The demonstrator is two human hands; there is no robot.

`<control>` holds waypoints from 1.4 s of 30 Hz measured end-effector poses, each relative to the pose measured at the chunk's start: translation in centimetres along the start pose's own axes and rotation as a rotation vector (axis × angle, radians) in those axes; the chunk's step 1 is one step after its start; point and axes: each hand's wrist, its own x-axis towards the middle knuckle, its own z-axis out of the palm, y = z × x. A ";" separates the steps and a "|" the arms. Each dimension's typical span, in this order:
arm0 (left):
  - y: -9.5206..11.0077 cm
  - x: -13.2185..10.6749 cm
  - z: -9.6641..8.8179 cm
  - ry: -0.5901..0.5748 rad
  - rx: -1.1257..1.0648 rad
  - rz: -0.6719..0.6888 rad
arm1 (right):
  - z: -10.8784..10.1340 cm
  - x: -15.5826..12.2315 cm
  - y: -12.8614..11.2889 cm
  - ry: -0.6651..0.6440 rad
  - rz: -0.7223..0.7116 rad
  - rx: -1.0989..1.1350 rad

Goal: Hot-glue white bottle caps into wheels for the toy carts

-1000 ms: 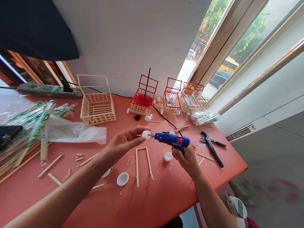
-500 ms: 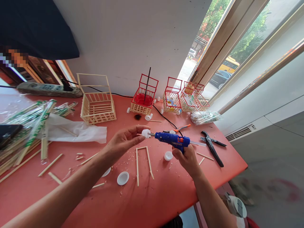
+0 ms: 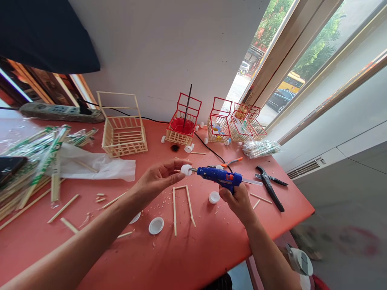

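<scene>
The left hand point(image 3: 160, 179) pinches a white cap point(image 3: 186, 169) by its rim above the table point(image 3: 211, 241), seemingly to turn its face toward the nozzle. The right hand point(image 3: 237, 199) is closed round the grip of the glue gun point(image 3: 219, 176), held level so its tip touches the cap. A stick frame point(image 3: 174, 213) and spare caps point(image 3: 156, 225) lie just below, within easy reach.

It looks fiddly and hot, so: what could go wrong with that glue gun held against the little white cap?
The left hand pinches the small white plastic cap right at the nozzle of the blue hot-glue gun in the right hand, so glue might burn the fingertips. The gun's black cord trails past the red-framed stick cart; a tug could perhaps topple it.
</scene>
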 end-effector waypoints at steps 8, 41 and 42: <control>-0.3 0.0 0.0 0.018 -0.027 0.004 | 0.0 0.0 0.0 0.001 0.005 -0.008; -0.7 0.1 0.1 0.022 -0.070 0.026 | 0.0 -0.1 0.2 -0.010 0.026 -0.006; -0.7 0.1 0.1 0.027 -0.072 0.028 | 0.0 -0.1 0.2 -0.011 0.029 -0.003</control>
